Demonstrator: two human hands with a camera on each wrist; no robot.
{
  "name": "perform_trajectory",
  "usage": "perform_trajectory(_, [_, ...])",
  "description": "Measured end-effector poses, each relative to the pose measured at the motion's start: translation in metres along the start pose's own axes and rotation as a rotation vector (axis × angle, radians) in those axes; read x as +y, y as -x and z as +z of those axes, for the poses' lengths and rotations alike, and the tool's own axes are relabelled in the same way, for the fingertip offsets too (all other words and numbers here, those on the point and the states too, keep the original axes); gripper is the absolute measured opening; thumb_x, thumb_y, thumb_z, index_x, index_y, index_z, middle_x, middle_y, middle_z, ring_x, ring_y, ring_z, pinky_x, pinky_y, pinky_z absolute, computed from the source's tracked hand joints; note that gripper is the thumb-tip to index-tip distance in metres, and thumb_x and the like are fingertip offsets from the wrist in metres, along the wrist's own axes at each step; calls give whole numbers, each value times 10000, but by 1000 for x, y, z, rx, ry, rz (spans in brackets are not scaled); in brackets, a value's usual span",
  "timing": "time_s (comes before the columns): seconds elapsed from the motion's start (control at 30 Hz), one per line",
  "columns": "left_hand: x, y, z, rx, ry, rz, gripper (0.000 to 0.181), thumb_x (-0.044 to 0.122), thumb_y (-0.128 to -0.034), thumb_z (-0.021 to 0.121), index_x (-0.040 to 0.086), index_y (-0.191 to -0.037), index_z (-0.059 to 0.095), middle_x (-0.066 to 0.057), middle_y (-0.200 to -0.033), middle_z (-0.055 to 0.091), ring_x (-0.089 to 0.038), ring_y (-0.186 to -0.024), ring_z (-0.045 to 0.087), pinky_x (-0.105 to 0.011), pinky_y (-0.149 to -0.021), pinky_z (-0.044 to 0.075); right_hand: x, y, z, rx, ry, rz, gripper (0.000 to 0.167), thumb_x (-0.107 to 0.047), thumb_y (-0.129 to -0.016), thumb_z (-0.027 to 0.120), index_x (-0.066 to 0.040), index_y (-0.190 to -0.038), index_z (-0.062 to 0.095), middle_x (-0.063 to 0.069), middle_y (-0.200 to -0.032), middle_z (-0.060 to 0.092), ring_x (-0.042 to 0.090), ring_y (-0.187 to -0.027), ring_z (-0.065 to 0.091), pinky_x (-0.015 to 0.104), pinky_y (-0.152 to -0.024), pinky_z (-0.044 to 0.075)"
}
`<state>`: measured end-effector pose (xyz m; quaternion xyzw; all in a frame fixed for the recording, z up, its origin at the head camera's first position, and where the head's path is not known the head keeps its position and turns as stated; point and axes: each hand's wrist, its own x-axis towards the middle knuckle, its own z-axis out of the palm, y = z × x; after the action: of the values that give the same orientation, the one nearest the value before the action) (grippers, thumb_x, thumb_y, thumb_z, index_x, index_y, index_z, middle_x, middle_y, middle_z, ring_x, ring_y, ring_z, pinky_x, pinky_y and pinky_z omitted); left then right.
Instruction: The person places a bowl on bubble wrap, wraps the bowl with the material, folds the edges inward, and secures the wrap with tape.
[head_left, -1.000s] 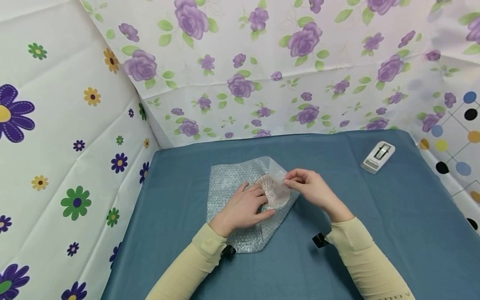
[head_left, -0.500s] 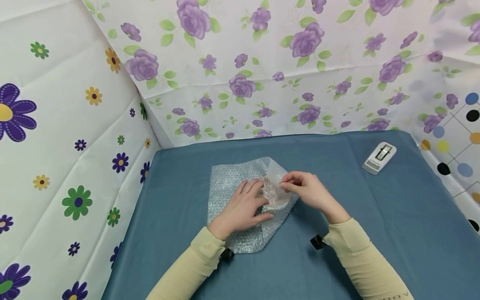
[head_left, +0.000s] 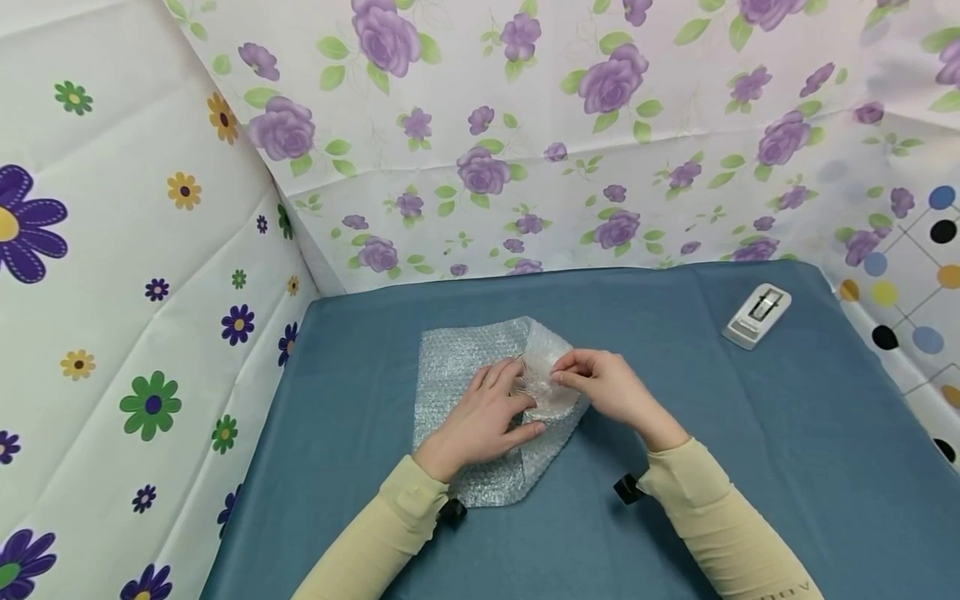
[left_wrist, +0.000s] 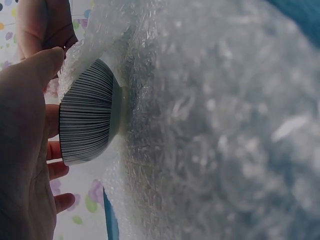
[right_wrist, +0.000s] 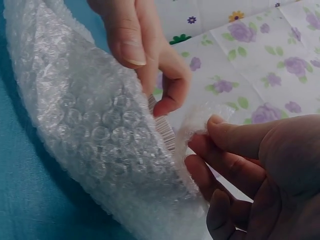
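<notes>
A bowl (left_wrist: 87,117) with thin dark vertical stripes stands on a sheet of bubble wrap (head_left: 465,367). In the left wrist view its foot rests on the wrap, and a raised fold of wrap covers part of its side. My left hand (head_left: 480,421) lies over the bowl with fingers spread and fairly straight, touching its rim. With thumb and fingertips, my right hand (head_left: 607,387) pinches the edge of the wrap, lifted up against the bowl's right side. From the head view most of the bowl is hidden by the left hand and the fold.
A blue cloth (head_left: 360,400) covers the table. At the back right lies a white and grey device (head_left: 757,315) with a small window. Flower-printed sheets (head_left: 480,125) stand behind and to the left. A black wrist camera (head_left: 628,489) sits under the right cuff.
The right hand has moved a little left, drawing the lifted wrap further over the bowl. The left hand's fingers have shifted slightly over the bowl's rim and stay there.
</notes>
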<state>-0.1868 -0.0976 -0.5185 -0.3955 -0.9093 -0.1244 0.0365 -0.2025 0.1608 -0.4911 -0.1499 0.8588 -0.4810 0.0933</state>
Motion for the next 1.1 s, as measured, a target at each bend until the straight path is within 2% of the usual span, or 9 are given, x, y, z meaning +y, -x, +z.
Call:
perform_trajectory(0.1, [0, 1, 0, -1, 6, -3, 432, 591, -1072, 585, 238, -1207, 794, -108, -1561, 448, -299, -1514, 326, -592, -1214, 293, 0, 1, 3, -2, 22, -8, 163, -284, -1076, 694, -149, -1087, 784, 88, -899, 771, 216, -640, 577, 357, -605, 460])
perform_trajectory(0.37, [-2, 2, 4, -1, 0, -15, 425, 579, -1082, 570, 242, -1246, 772, -103, -1546, 445, -311, -1523, 313, -592, -1217, 272, 1, 1, 13, 25, 102, -26, 132, -250, -1071, 702, -155, -1059, 793, 30, -861, 756, 178, -616, 584, 358, -584, 480])
perform_trajectory(0.67, [-4, 7, 7, -14, -3, -31, 387, 496, -1130, 504, 247, -1352, 699, -124, -1632, 383, -335, -1576, 264, -586, -1251, 237, -1, 1, 20, 33, 192, -62, 119, -235, -1057, 720, -149, -1032, 800, 14, -845, 748, 134, -596, 578, 342, -568, 486])
perform_trajectory(0.9, [-6, 10, 9, 31, 1, -22, 372, 439, -1119, 563, 157, -1355, 620, -128, -1583, 424, -327, -1521, 348, -556, -1228, 289, -4, 1, 23, 51, 245, -52, 82, -225, -1036, 752, -164, -1024, 805, -13, -860, 757, 94, -623, 598, 334, -593, 511])
perform_trajectory(1.1, [-6, 13, 12, 32, 20, -59, 410, 448, -1118, 568, 136, -1382, 536, -158, -1638, 345, -349, -1507, 363, -539, -1238, 298, -7, 1, 26, 53, 323, -53, 58, -222, -1019, 775, -177, -1020, 810, -60, -856, 750, 52, -642, 604, 320, -603, 526])
